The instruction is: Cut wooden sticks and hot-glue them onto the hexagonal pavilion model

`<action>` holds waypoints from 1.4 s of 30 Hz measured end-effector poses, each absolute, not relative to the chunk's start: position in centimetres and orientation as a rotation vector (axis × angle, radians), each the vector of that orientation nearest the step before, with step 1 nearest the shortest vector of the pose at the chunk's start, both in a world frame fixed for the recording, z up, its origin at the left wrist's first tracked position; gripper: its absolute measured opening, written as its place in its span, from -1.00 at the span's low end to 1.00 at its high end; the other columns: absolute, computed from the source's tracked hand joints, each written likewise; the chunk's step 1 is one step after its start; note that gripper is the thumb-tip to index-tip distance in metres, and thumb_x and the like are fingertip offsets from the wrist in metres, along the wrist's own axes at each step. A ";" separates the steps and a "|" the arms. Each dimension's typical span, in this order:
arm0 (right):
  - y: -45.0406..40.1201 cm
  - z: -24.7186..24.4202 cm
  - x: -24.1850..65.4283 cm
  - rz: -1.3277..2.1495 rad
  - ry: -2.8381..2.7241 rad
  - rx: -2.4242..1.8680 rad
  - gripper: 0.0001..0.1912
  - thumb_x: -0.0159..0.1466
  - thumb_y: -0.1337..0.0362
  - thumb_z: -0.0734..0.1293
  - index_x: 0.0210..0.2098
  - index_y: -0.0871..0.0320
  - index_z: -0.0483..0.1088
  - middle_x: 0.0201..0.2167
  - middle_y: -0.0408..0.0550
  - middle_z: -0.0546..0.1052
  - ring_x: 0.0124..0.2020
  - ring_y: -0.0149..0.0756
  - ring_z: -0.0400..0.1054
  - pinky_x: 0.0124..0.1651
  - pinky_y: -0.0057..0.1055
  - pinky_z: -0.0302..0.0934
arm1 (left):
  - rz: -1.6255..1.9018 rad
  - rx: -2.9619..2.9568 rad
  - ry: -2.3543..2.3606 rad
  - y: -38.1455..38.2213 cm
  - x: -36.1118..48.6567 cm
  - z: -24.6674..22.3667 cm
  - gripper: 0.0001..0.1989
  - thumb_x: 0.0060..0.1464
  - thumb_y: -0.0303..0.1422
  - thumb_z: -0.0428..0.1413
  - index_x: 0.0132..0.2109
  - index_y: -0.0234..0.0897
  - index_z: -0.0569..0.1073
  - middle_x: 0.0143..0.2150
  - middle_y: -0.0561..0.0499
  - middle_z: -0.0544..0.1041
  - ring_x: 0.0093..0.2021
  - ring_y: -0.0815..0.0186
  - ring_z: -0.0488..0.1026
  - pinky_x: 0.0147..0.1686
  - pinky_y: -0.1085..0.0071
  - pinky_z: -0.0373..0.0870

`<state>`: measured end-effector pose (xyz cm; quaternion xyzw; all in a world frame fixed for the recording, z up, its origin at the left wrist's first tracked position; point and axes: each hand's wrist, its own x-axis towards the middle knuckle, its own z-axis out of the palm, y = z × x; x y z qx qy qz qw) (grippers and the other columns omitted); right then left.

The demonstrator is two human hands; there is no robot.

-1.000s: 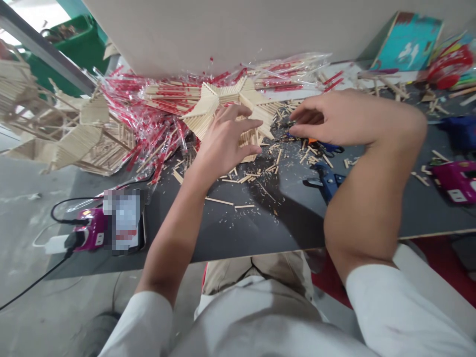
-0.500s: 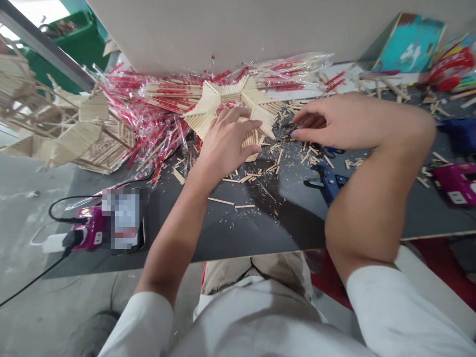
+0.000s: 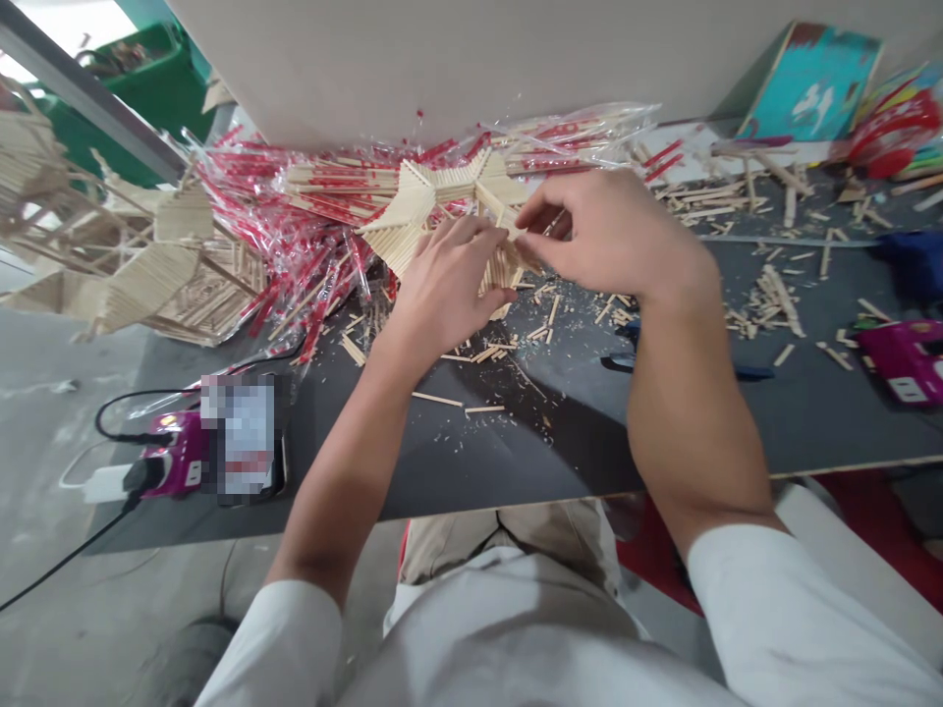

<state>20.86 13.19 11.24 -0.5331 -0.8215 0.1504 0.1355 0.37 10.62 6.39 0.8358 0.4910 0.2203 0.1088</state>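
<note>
Stick model (image 3: 419, 201) sits toward the desk's (image 3: 457, 457) rear edge; left hand (image 3: 451, 275) half-spread over it, right hand (image 3: 608, 231) nearly pinched at its side; grip contents cannot be determined.

Phone (image 3: 249, 437), screen blurred, on table (image 3: 457, 462) L side, just beside purple pwr box (image 3: 177, 457) w/ blk plug (image 3: 143, 475) & white charger (image 3: 110, 483). Green bin (image 3: 139, 88) far L. Teal board (image 3: 814, 79) tilted vs. wall (image 3: 442, 59), back R; red pkt (image 3: 899, 133) beside. 2nd purple box (image 3: 903, 358) nr R edge.
</note>
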 end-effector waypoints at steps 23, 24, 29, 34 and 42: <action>14.3 8.8 19.2 0.472 -2.282 -1.403 -0.88 0.34 0.16 0.41 -0.23 0.04 0.58 -0.18 0.07 0.70 -0.15 0.04 0.56 -0.08 -0.08 0.37 | 0.464 2.570 1.607 9.4 1.1 7.1 -0.47 0.30 -0.23 0.15 0.35 -0.24 0.32 0.29 -0.17 0.48 0.34 -0.07 0.36 0.35 -0.03 0.28; 14.3 8.8 19.2 0.486 -2.277 -1.406 -0.89 0.34 0.17 0.41 -0.24 0.04 0.58 -0.19 0.07 0.69 -0.15 0.05 0.56 -0.08 -0.07 0.36 | 0.470 2.576 1.595 9.3 1.1 7.1 -0.46 0.31 -0.23 0.15 0.36 -0.25 0.31 0.30 -0.18 0.47 0.35 -0.07 0.36 0.36 -0.03 0.27; 14.3 8.9 19.3 0.506 -2.271 -1.412 -0.90 0.33 0.17 0.43 -0.23 0.04 0.58 -0.18 0.07 0.69 -0.14 0.05 0.55 -0.07 -0.07 0.36 | 0.465 2.593 1.573 9.5 0.9 6.9 -0.39 0.25 -0.18 0.22 0.36 -0.24 0.31 0.33 -0.18 0.46 0.36 -0.09 0.36 0.36 -0.04 0.27; 14.1 9.3 20.0 0.525 -2.307 -1.414 -0.88 0.32 0.17 0.44 -0.18 0.02 0.61 -0.16 0.05 0.69 -0.14 0.04 0.56 -0.07 -0.08 0.36 | 0.466 2.599 1.569 9.6 0.8 6.9 -0.37 0.25 -0.19 0.21 0.38 -0.28 0.31 0.33 -0.19 0.46 0.36 -0.08 0.37 0.36 -0.05 0.29; 14.0 9.2 20.2 0.537 -2.358 -1.366 -0.82 0.27 0.22 0.45 -0.14 0.05 0.63 -0.17 0.04 0.69 -0.18 -0.02 0.55 -0.10 -0.14 0.37 | 0.472 2.509 1.564 9.8 0.8 7.1 -0.45 0.22 -0.28 0.15 0.33 -0.17 0.35 0.33 -0.13 0.49 0.32 -0.08 0.39 0.37 -0.09 0.26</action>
